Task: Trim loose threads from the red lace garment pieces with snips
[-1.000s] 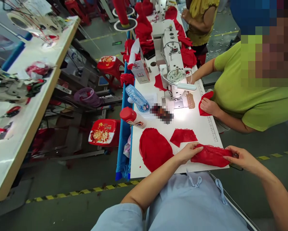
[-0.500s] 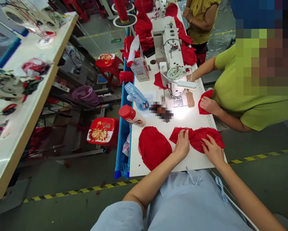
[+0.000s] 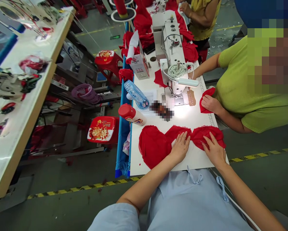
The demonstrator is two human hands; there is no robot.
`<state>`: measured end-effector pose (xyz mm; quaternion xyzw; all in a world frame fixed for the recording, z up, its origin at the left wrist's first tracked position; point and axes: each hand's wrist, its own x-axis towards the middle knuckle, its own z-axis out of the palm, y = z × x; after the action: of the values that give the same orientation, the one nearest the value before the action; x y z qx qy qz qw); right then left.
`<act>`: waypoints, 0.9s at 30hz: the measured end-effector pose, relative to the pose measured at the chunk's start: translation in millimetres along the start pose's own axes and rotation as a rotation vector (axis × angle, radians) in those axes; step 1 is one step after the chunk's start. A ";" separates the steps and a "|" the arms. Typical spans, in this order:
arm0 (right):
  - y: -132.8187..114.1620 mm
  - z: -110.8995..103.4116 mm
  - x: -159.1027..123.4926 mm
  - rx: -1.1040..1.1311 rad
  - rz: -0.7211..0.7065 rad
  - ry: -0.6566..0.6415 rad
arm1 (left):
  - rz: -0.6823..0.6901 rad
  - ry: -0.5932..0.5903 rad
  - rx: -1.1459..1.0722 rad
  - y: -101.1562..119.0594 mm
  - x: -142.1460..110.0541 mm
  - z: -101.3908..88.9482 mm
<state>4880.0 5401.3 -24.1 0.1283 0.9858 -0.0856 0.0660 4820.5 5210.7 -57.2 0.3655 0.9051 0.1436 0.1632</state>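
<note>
Red fabric pieces lie along the near end of the white sewing table (image 3: 207,162). My left hand (image 3: 181,147) rests flat with outstretched fingers on the middle red fabric piece (image 3: 176,131). That piece meets the stacked, rounded red fabric (image 3: 154,147) on the left. My right hand (image 3: 214,149) presses on the right-hand red fabric piece (image 3: 207,134), which has a gathered top edge. From between its thumb and fingers a thin, pointed metal tool (image 3: 202,142) sticks out; the rest of it is hidden in the palm.
Beyond the fabric stands a sewing machine (image 3: 174,54). A red-capped bottle (image 3: 131,115), a blue clear case (image 3: 137,94) and a carton (image 3: 140,65) line the left side. At the right, a co-worker's hand (image 3: 210,102) holds red cloth on the table.
My left fingers have gone from a pinch to lying flat and spread. The middle red piece now reaches left to the stacked fabric. My right hand's fingers have spread a little.
</note>
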 end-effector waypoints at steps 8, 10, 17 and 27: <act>-5.9 -3.8 -6.2 -0.099 -0.101 -0.147 | 0.024 -0.038 0.015 9.5 -2.5 2.3; -5.0 -0.2 -7.7 -0.107 -0.098 -0.156 | 0.042 -0.035 0.018 6.9 -1.9 1.5; -5.8 -7.7 -11.0 -0.039 -0.105 -0.090 | 0.089 -0.020 0.038 6.7 -3.8 -4.0; 21.7 -28.4 -52.4 0.316 -0.151 -0.290 | 0.146 -0.273 -0.417 27.7 -47.3 -33.0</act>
<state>4932.9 5414.6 8.4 0.0493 0.9471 -0.2612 0.1798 4856.5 5191.7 -7.8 0.4043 0.7967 0.2876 0.3449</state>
